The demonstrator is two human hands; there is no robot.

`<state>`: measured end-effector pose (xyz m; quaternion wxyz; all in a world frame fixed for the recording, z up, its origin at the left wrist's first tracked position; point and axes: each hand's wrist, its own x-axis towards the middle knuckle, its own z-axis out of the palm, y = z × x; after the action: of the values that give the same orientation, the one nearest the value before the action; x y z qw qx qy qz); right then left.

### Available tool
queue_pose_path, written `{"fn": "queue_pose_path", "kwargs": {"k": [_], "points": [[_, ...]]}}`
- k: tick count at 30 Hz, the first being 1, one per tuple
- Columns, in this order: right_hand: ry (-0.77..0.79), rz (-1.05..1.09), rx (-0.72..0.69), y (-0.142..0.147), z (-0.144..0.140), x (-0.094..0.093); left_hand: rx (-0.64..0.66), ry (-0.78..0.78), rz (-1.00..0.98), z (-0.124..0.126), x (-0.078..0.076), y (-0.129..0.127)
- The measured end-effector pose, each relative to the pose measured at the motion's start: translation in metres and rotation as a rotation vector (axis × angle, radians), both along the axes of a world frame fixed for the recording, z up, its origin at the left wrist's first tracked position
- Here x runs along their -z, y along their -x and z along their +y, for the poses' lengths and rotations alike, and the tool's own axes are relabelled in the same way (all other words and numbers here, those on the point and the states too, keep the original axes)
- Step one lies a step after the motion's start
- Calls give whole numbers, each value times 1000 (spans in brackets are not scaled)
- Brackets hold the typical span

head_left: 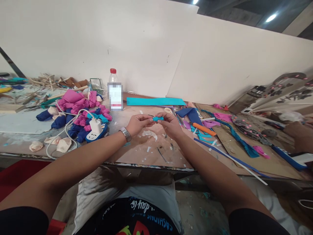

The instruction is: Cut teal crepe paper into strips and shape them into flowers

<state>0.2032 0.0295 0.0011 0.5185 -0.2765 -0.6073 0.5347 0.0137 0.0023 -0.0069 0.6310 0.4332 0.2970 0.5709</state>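
Note:
A small turquoise roll of paper or cloth (pixel 158 119) is held above the table between my two hands; I cannot tell which material it is. My left hand (pixel 138 124), with a metal watch at the wrist, pinches its left end, where a thin dark tip pokes out. The fingers of my right hand (pixel 171 125) close around the other end. Behind my hands lies a flat turquoise strip (pixel 156 101). An orange-handled tool (pixel 203 129) rests to the right among blue and turquoise scraps.
On the left, pink, navy and cream crumpled pieces (pixel 70 99) surround a power strip (pixel 95 134) with a white cable. A red-capped bottle (pixel 113 78) stands at the wall. A white rod (pixel 241 165) overhangs the front edge. Another person's hand (pixel 299 135) is far right.

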Motion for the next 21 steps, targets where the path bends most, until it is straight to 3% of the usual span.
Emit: {"fn": "queue_pose_path", "kwargs": {"k": [11, 21], "points": [[-148, -205, 32, -2, -4, -4, 5, -9, 65, 5, 6, 2], [-133, -266, 71, -1, -5, -8, 4, -33, 116, 8, 5, 4]]}}
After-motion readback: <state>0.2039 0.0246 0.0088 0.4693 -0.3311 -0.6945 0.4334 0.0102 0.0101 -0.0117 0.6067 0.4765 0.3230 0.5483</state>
